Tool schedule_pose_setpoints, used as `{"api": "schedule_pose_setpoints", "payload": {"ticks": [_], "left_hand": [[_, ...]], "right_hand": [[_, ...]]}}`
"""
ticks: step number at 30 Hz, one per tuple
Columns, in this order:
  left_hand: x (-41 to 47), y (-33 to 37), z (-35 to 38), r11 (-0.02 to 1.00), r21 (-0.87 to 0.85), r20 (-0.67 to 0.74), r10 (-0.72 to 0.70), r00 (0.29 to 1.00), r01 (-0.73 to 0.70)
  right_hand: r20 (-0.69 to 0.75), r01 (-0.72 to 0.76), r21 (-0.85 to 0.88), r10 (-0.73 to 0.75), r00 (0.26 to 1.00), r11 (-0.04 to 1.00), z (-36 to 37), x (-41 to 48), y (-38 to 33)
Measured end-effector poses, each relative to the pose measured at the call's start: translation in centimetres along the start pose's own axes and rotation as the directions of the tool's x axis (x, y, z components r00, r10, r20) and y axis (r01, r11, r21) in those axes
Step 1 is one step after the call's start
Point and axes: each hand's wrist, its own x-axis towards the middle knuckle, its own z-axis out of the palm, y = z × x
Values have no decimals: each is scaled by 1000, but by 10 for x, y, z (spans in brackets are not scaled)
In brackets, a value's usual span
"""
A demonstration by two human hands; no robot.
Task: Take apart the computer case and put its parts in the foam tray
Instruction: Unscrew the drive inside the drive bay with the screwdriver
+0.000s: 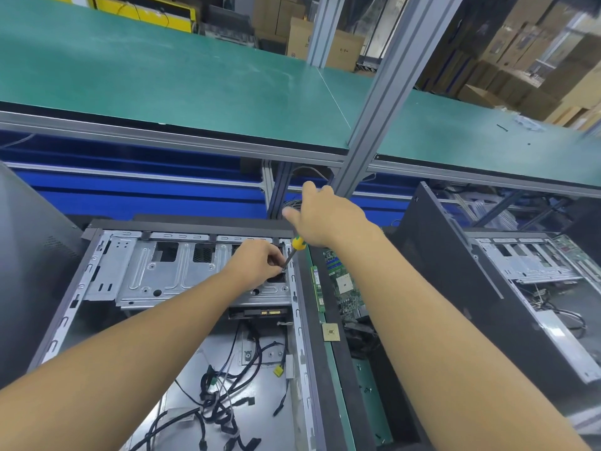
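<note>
Computer case lies on its side with the panel off, so the metal drive cage at its far end faces up for the tool. At the cage's right corner the left hand pinches the shaft of a screwdriver, likely steadying the tip on a screw. The right hand sits over the yellow handle with one finger and the thumb sticking out; I cannot tell whether the rest closes round it. Loose black cables fill the case's near half. Just right of the case, a black tray already holds a circuit board and a chip.
</note>
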Motion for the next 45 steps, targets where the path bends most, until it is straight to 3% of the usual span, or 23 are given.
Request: {"api": "schedule_pose_setpoints", "payload": {"ticks": [3,9,14,16,21,26,35,41,45], "left_hand": [[0,1,-1,1000,7,8,-5,1000,5],[0,3,0,1000,15,-5,-6,1000,6],[1,4,1,1000,21,-7,-15,1000,15],[1,6,0,999,36,-7,-15,1000,15],[2,10,-2,995,98,-3,-18,1000,18],[6,23,-6,986,166,54,-31,998,22],[12,22,-2,962,272,118,-49,992,15],[10,5,-5,999,45,-24,4,1000,-2],[7,-10,-17,990,-134,-13,-40,999,38]], "right_hand": [[-111,27,-16,-29,993,1000,5,2,0],[114,109,143,-126,985,984,-8,0,3],[-49,28,45,-25,998,999,4,0,0],[-97,71,57,-65,993,996,6,1,0],[-18,158,187,-158,987,970,0,-2,-1],[24,204,207,-213,977,957,-1,-6,-1],[-79,230,243,-217,973,942,-6,-10,11],[-206,225,316,-164,965,922,-9,-12,21],[-341,191,447,-31,940,874,2,-10,28]]}}
